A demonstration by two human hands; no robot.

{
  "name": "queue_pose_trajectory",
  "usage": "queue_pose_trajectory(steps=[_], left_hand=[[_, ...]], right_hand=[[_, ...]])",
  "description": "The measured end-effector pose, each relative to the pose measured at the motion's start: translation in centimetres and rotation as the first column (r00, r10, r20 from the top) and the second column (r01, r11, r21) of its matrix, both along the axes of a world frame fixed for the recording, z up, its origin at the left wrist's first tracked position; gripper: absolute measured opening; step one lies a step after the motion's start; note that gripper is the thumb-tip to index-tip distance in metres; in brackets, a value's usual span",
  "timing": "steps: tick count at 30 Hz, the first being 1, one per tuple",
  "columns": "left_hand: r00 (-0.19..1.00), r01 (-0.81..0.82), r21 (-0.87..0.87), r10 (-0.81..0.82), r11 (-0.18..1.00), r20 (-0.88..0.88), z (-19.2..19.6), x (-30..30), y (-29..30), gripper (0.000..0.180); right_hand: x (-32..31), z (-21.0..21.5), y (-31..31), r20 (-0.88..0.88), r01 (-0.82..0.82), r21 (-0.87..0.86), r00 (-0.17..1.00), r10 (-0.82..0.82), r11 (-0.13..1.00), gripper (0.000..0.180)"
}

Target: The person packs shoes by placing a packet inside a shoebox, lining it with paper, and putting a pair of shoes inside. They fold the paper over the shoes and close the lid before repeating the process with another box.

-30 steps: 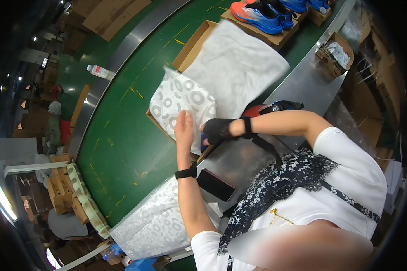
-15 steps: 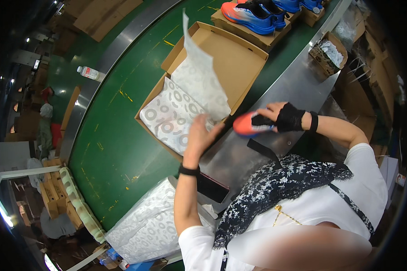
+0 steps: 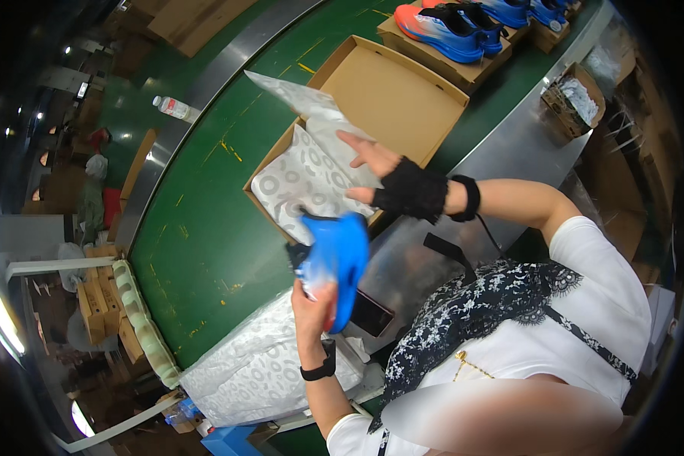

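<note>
1. Since the earlier frame, we see that the right hand has left its position beside the box and reached across the paper, and a blue shoe is now in the left hand. The paper flap has swung leftward.
2. Hand state: the left grips the shoe; the right is released, fingers spread at 1 o'clock from the shoe. We cannot tell whether it touches the paper.
3. Location: the shoe is outside the shoebox, whose lined base lies at 11 o'clock and whose lid stands open at 1 o'clock.
4. Progress: we judge the opening and lining done. The held shoe is not inside, the flap is not folded down and the lid is not closed. We cannot tell what lies beneath the patterned paper.
5. Materials: we note plain brown cardboard; thin, creased white paper with grey rings; a smooth, curved blue sole; a black fingerless fabric glove; and a scuffed green surface.
</note>
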State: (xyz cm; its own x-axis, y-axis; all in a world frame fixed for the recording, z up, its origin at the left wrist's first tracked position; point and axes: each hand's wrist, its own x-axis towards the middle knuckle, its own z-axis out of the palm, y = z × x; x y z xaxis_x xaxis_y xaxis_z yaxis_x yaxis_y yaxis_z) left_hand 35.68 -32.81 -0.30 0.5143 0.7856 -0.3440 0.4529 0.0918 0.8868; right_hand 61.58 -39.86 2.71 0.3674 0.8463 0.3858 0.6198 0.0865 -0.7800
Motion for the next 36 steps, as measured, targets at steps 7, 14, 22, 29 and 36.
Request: queue_pose_trajectory(steps=[7,14,22,29,36], left_hand=[[0.688,0.129,-0.64,0.397,0.757,0.608,-4.5,8.7,6.9,0.049],[0.996,0.089,-0.653,-0.081,0.752,0.042,-8.2,15.2,7.8,0.036],[0.915,-0.047,-0.398,0.2,0.916,0.351,-6.8,7.7,7.5,0.04],[0.767,-0.565,-0.253,0.613,0.786,0.191,-7.2,0.1,6.0,0.076],[0.921,-0.389,0.111,0.384,0.915,0.065,-10.7,3.5,4.7,0.044]], right_hand=[[-1.1,-4.7,-6.1,-0.02,-0.316,-0.041,0.949,0.316,0.948,0.032],[2.7,-8.7,-7.4,-0.572,-0.245,-0.494,0.814,-0.099,0.834,0.043],[3.2,-12.0,-3.3,-0.809,0.014,-0.362,0.493,-0.322,0.932,0.047],[-2.3,-12.8,-0.3,0.682,0.05,-0.171,0.726,0.082,0.984,0.053],[-2.9,-11.8,0.0,0.777,0.046,-0.258,0.603,0.179,0.965,0.047]])
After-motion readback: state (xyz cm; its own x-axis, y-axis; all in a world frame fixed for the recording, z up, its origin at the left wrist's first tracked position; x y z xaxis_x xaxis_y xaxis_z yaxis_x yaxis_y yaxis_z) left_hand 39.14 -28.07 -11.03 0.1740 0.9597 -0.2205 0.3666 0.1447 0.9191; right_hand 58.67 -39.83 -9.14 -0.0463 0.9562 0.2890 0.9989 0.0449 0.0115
